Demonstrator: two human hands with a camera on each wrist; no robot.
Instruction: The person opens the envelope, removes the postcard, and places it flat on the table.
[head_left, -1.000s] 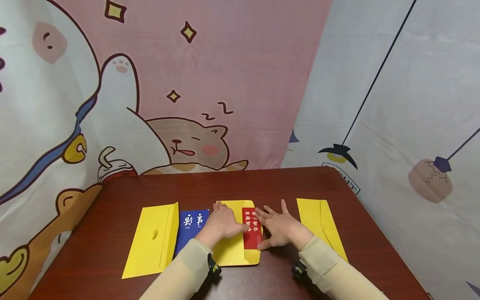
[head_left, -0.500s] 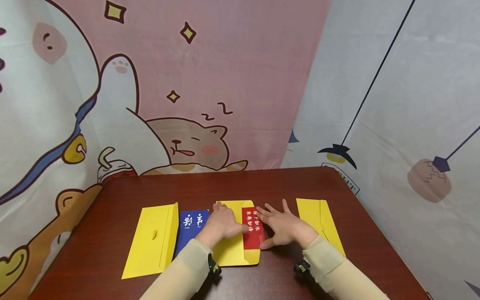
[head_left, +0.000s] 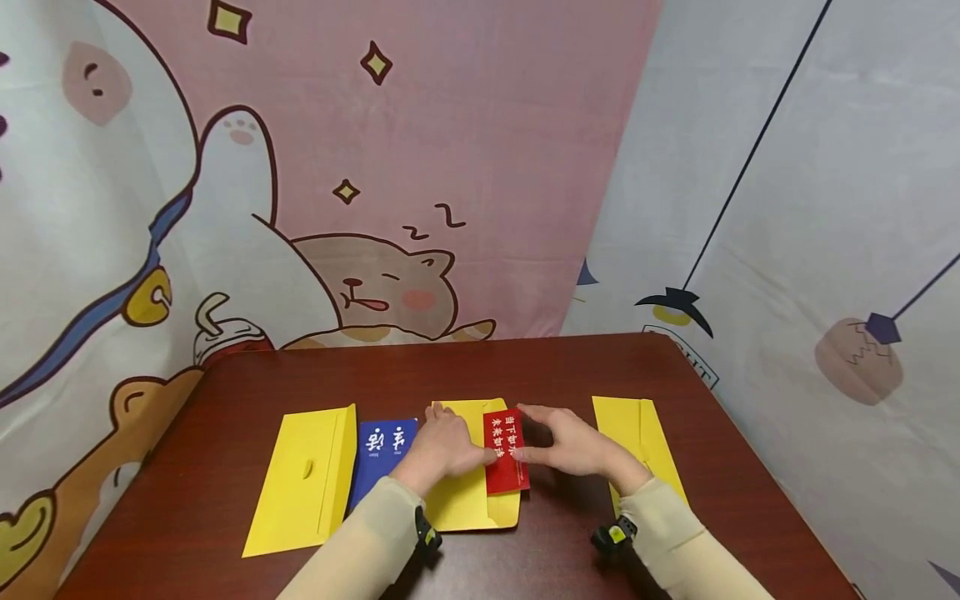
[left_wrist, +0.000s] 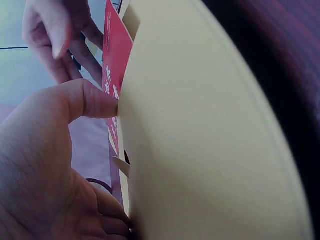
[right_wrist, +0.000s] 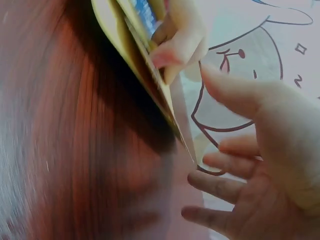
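A red card (head_left: 504, 467) with white characters lies half inside the middle yellow envelope (head_left: 465, 500), its right edge tilted up off the table. My left hand (head_left: 442, 446) rests flat on that envelope, thumb touching the card at the envelope's mouth. My right hand (head_left: 558, 442) holds the card's right edge between thumb and fingers. In the left wrist view the red card (left_wrist: 114, 55) stands up from the envelope (left_wrist: 200, 150), with right-hand fingers behind it. The right wrist view shows my right hand (right_wrist: 240, 130) beside the envelope's edge (right_wrist: 125, 45).
On the dark red table (head_left: 450, 367) a blue card (head_left: 382, 450) lies left of my left hand, partly under a second yellow envelope (head_left: 300, 483). A third yellow envelope (head_left: 633, 433) lies to the right. Printed cloth backdrops stand behind and to the right.
My right hand went from lying flat beside the card to taking hold of its right edge and lifting it. My left hand stayed on the envelope.
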